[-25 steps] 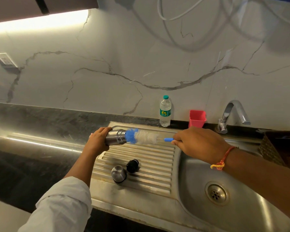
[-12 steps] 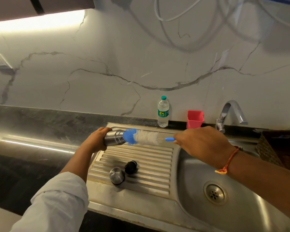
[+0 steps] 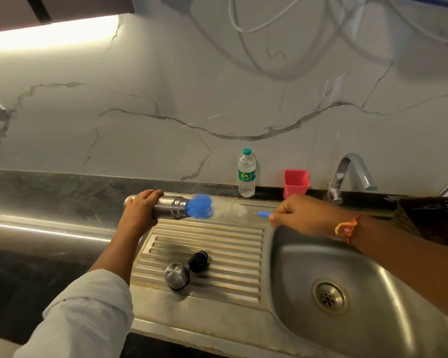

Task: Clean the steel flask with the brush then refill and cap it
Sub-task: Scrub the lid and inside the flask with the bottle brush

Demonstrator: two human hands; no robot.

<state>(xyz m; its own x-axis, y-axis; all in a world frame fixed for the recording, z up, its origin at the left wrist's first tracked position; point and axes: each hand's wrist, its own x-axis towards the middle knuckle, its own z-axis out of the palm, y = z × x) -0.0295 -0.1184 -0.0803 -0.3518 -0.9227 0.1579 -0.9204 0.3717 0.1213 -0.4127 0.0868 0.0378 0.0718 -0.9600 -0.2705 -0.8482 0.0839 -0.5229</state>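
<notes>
My left hand (image 3: 140, 211) grips the steel flask (image 3: 170, 208), which lies sideways above the back of the draining board with its threaded mouth pointing right. My right hand (image 3: 303, 215) holds the blue handle of the bottle brush (image 3: 212, 209). The brush's blue tip sits right at the flask's mouth and its white bristles trail to the right. The flask's steel cap (image 3: 177, 275) and black stopper (image 3: 198, 261) lie on the ribbed draining board (image 3: 230, 244).
A plastic water bottle (image 3: 246, 173) and a red cup (image 3: 296, 184) stand at the wall behind the sink. The tap (image 3: 352, 174) is at the right above the steel basin (image 3: 347, 280). A dark basket (image 3: 429, 218) sits at far right.
The brush tip stays at the flask's mouth; the blue bristles have spread wider there. Both hands hold nearly the same place.
</notes>
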